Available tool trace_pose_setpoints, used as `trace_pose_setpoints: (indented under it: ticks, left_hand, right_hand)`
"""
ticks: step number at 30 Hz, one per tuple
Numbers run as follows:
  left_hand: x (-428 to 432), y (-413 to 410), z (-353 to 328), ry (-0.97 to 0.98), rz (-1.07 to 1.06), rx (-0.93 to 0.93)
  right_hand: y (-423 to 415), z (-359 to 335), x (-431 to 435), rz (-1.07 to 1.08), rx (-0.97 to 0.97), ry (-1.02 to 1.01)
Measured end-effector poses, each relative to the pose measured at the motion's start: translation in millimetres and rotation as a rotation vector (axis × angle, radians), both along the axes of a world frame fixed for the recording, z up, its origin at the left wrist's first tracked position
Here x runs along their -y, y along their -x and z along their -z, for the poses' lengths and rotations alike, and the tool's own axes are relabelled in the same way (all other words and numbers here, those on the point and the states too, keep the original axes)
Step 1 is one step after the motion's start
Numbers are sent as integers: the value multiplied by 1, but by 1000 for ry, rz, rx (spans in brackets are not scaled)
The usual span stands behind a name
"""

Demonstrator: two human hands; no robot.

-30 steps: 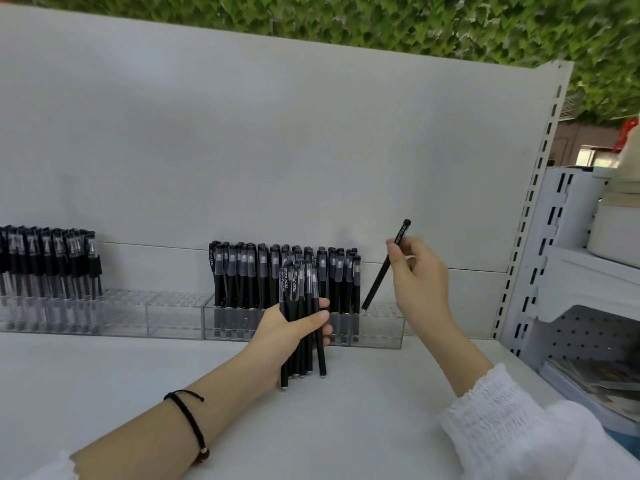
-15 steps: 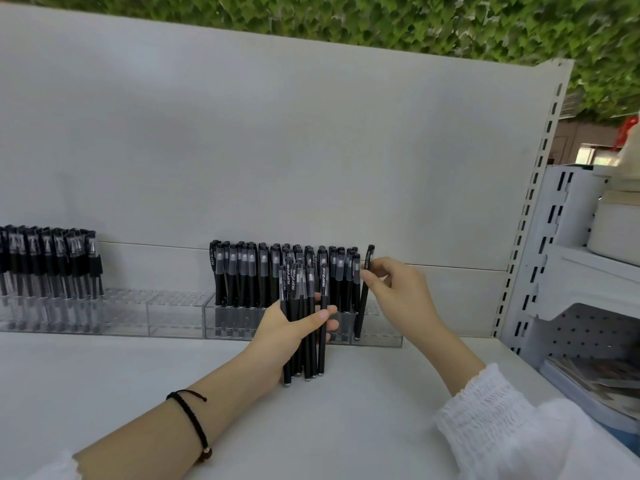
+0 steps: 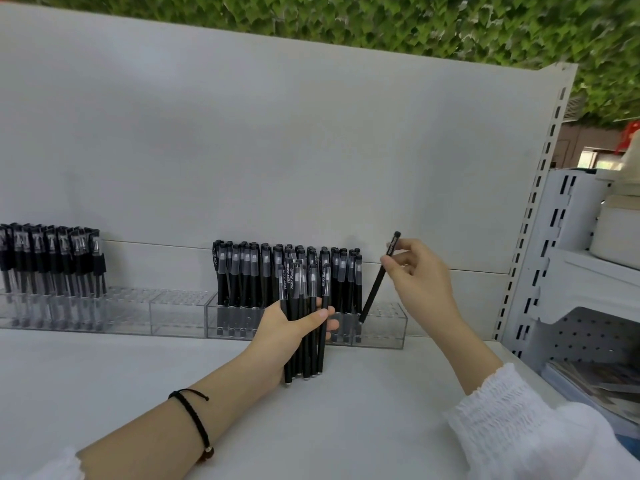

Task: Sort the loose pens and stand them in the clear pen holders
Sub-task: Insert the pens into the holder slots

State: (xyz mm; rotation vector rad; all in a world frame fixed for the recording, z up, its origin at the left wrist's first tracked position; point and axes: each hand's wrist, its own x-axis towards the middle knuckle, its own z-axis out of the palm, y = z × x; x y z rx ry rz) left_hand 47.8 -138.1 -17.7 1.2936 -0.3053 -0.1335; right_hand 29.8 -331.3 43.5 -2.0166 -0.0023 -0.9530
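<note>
While my right hand (image 3: 419,282) pinches one pen (image 3: 375,287), tip at the clear holder (image 3: 384,327) below it, my left hand (image 3: 287,332) grips a bundle (image 3: 306,282) not yet stood, just in front of rows (image 3: 249,268) already filled.

Bundle of black pens (image 3: 306,358), clear-window caps up, upright, tips down on the white shelf. Left hand (image 3: 284,337) grips it mid-barrel, just at 6 o'clock of the right clear holder (image 3: 384,330). Single black pen (image 3: 372,292) is pinched near its top end by the right hand (image 3: 419,282). It is tilted, top toward 1 o'clock and tip toward 7 o'clock, with the tip at the holder's right-end holes; can't tell if it is seated. Standing pens (image 3: 263,275), upright with caps up, fill that holder's left and middle. Middle clear holder (image 3: 176,313) is at 9 o'clock of it, touching. Far-left pens (image 3: 52,261) stand upright in the left clear holder (image 3: 128,306), at 9 o'clock again.
</note>
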Motion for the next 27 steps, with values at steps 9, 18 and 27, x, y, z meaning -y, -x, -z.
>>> trace_pose_setpoints:
  ticks: [9, 18, 27]
  left_hand:
    - [0, 1, 0, -4, 6, 5]
    - [1, 2, -2, -9, 5, -4]
    - [1, 3, -2, -14, 6, -5]
  right_hand:
    - [-1, 3, 2, 92, 112, 20]
    - [-2, 5, 2, 107, 104, 48]
    - [-10, 7, 0, 94, 84, 68]
